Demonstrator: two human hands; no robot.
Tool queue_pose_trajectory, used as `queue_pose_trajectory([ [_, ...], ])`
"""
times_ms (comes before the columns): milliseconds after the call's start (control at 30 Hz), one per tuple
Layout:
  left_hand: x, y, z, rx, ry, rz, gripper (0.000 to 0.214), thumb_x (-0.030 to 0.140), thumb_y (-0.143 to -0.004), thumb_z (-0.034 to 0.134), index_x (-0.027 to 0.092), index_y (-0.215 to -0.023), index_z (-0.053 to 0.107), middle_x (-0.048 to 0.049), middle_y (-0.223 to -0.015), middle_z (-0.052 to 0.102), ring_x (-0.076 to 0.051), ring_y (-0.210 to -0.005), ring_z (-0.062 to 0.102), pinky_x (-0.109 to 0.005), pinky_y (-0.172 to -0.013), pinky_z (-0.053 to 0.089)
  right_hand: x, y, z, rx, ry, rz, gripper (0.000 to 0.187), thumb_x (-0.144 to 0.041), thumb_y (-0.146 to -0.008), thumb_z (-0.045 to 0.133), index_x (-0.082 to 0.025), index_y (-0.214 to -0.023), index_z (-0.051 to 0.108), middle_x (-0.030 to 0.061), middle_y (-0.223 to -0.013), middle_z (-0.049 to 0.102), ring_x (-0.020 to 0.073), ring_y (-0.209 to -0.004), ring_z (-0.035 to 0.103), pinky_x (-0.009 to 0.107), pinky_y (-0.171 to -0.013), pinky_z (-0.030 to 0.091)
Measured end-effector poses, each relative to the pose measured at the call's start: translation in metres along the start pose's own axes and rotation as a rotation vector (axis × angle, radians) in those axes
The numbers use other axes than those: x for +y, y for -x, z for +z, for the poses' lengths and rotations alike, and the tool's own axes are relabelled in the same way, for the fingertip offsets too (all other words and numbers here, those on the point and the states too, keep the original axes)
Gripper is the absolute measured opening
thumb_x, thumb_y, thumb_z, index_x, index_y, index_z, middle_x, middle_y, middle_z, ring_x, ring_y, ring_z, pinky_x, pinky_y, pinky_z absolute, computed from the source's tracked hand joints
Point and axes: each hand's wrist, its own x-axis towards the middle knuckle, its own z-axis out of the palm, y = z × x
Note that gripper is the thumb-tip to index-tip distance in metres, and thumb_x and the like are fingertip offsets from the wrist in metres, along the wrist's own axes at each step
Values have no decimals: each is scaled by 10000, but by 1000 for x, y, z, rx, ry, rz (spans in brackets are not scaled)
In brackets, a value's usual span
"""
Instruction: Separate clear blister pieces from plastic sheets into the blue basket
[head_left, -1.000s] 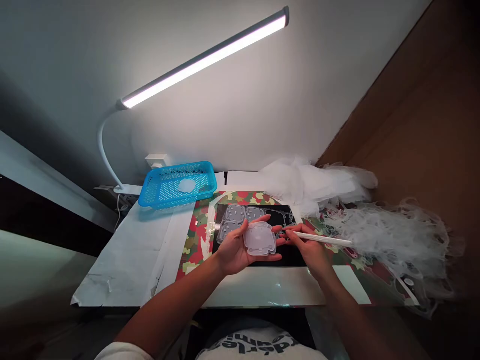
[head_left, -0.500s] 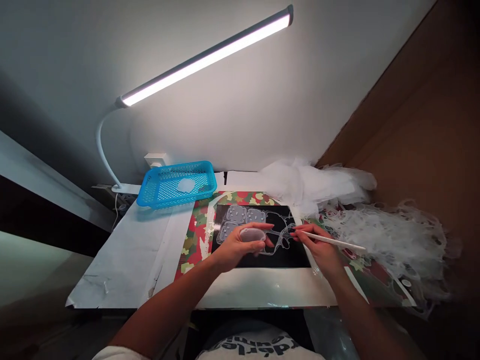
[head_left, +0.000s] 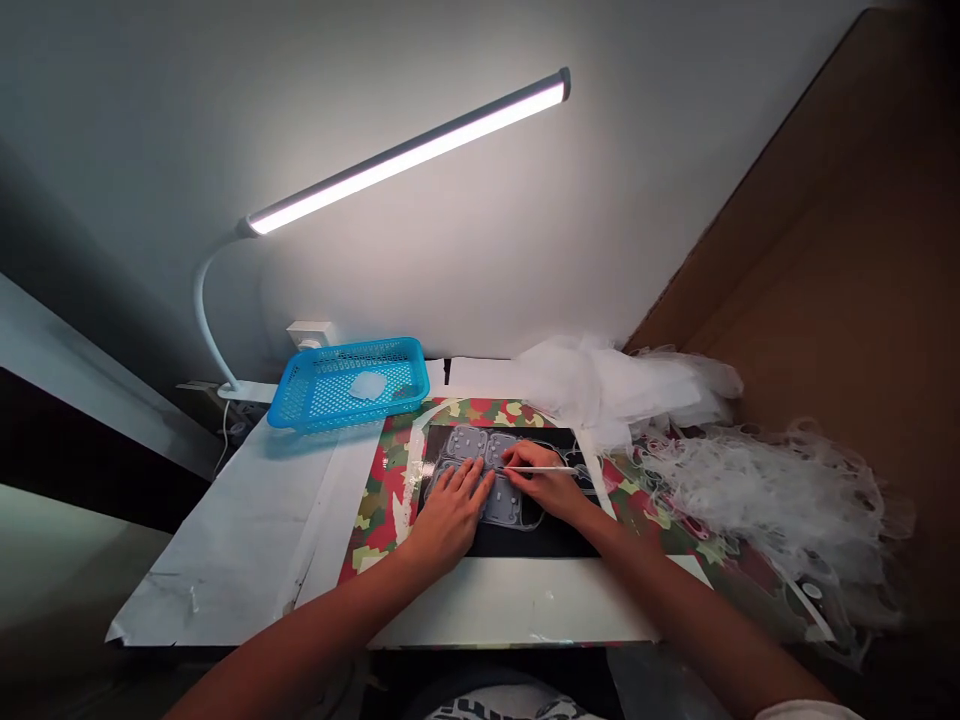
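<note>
On a black mat (head_left: pixel 555 542) lies a translucent moulded sheet (head_left: pixel 501 503) with several rounded-square sections and thin loops of edging at its right. My left hand (head_left: pixel 450 510) rests on the sheet's left part, fingers stretched out and holding nothing. Between the fingers of my right hand (head_left: pixel 546 482) is a slim white pen-shaped tool (head_left: pixel 556 470), lying nearly level with its tip pointing left. That tip is close to the sheet, just right of my left fingertips; whether it touches cannot be made out.
A blue perforated basket (head_left: pixel 349 395) at the back left holds a translucent piece (head_left: pixel 369 386). White film pieces (head_left: pixel 622 385) are heaped at the back right, with tangled clear offcuts (head_left: pixel 772 490) nearer. A lit bar lamp (head_left: pixel 412 150) hangs above. A brown panel (head_left: pixel 840 250) bounds the right.
My left hand held up a translucent rounded piece before; now it lies flat on the sheet without it. My right hand has moved left with the white tool, from the edging loops to the sections.
</note>
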Motion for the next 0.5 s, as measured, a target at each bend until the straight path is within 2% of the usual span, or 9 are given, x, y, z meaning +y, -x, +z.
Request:
queue_pose_trajectory([
  [133,-3,-1,-8,-27,66,-16,611,49,-834,394,177,-1430,447,-135,-1544,344,-277,-1419,325,-453,-1111,299,6,-2,0,-7,-24,16,168,-240,-843,589,-200,-682,561,52,-926,677,199,-848,624,334,-771,466],
  [233,-2,-5,-12,-3,65,-10,563,51,-850,383,169,-1389,498,-145,-1532,362,-286,-1416,328,-471,-1125,278,7,-3,-1,-31,-27,5,186,-244,-842,603,-200,-670,548,50,-940,671,200,-866,625,337,-787,466],
  [400,1,-11,-6,-15,43,-29,597,89,-877,388,150,-1471,387,-177,-1545,318,-323,-1434,280,-513,-1136,251,8,-4,3,-41,18,-1,180,-233,-852,590,-203,-682,539,61,-968,657,199,-876,617,337,-784,469],
  [500,1,-10,3,-28,59,-42,598,100,-882,400,161,-1476,380,-179,-1557,286,-346,-1441,246,-528,-1128,261,9,-3,5,-60,63,-26,172,-205,-857,564,-210,-690,522,65,-981,656,209,-913,614,352,-814,476],
])
